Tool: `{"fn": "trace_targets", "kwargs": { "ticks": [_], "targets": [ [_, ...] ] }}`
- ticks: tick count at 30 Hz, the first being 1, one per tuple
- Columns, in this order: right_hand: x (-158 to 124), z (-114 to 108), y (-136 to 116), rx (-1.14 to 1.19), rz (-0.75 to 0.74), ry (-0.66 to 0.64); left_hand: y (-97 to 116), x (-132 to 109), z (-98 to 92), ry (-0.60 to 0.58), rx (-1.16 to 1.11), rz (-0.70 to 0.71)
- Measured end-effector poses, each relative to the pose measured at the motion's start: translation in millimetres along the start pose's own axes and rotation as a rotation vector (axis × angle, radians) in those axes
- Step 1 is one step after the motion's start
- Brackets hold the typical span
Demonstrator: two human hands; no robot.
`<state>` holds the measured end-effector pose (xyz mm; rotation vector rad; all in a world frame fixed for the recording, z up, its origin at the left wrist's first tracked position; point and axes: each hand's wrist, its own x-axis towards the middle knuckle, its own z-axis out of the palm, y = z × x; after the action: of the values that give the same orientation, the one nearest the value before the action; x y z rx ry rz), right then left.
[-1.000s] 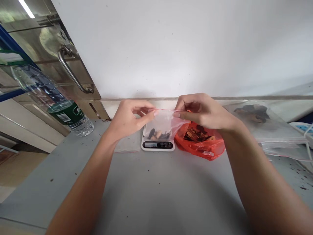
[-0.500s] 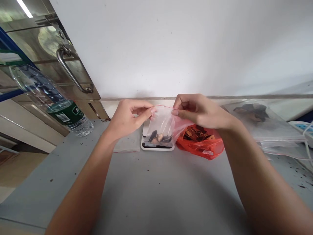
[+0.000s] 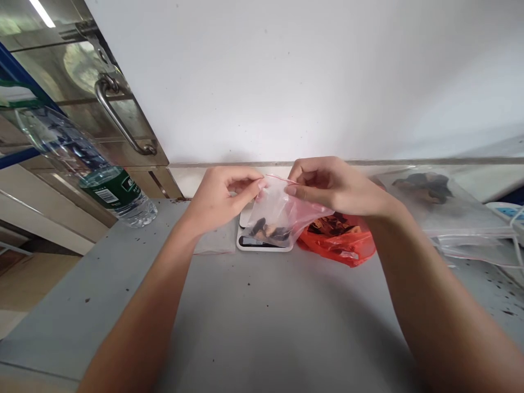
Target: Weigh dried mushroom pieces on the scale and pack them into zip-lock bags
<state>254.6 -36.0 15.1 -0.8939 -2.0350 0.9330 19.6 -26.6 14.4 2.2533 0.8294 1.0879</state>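
Note:
Between my hands hangs a clear zip-lock bag (image 3: 273, 210) with a red line along its top edge. Dark and tan dried pieces (image 3: 268, 229) lie at its bottom. My left hand (image 3: 229, 191) pinches the bag's upper left corner between thumb and forefinger. With thumb against curled fingers, my right hand (image 3: 327, 185) grips the upper right end. Behind and under the bag is a small white scale (image 3: 265, 249), partly hidden by it. A red plastic bag (image 3: 352, 248) holding brown dried pieces stands open below my right hand.
Another flat zip-lock bag (image 3: 215, 243) lies left of the scale. A large water bottle (image 3: 114, 188) stands at the left. Larger clear bags (image 3: 462, 213) with dark pieces lie at the right, near a white cable (image 3: 514, 240). A white wall (image 3: 286, 82) closes off the back.
My left hand has moved slightly right, towards my right hand. The zip-lock bag's top edge now slants and bunches more, and its right side bulges outward.

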Motion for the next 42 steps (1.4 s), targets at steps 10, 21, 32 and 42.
{"fn": "trace_targets", "kwargs": {
  "ticks": [10, 21, 32, 42],
  "targets": [
    [1, 1, 2, 0.070, -0.034, 0.040, -4, 1, 1.2, -0.103, -0.035, -0.071],
    [5, 3, -1, -0.062, -0.045, 0.064, -1, 1, 2.5, -0.188, -0.011, -0.125],
    [7, 4, 6, -0.054, -0.058, 0.278, -7, -1, 2.3, -0.319, -0.057, -0.193],
    [-6, -9, 2, -0.020, 0.096, 0.225, -10, 0, -1.4, -0.224, -0.024, -0.210]
  ]
}}
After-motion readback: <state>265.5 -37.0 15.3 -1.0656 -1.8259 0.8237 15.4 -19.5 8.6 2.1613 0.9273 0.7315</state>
